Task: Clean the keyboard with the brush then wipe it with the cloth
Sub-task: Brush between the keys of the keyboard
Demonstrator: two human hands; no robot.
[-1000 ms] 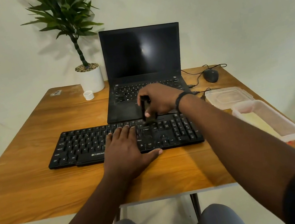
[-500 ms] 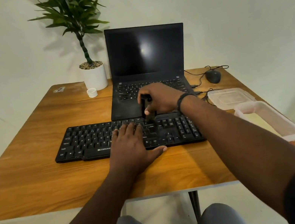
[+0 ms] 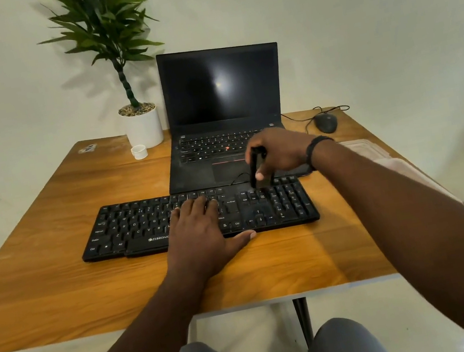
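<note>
Head view: your right hand [image 3: 280,150] grips the black brush [image 3: 258,168], fingers curled round its handle, thumb on the near side. You hold the brush upright, bristle end down on the keyboard [image 3: 197,217], at the key block between the main keys and the number pad, near the far edge. Your left hand [image 3: 200,231] lies flat on the keyboard's middle, fingers straight and close together over the keys, thumb spread out along the near edge on the table [image 3: 57,284]. A dark band [image 3: 317,146] sits on your right wrist. The keyboard lies across the wooden table, just in front of the open laptop [image 3: 226,114], whose screen is dark. Left of the laptop stand a potted plant [image 3: 133,100] and a small white cap [image 3: 139,152]. A wired mouse [image 3: 326,123] is at the far right. Pale container edges [image 3: 376,156] show behind your right forearm; I can't tell if the cloth is in there.
</note>
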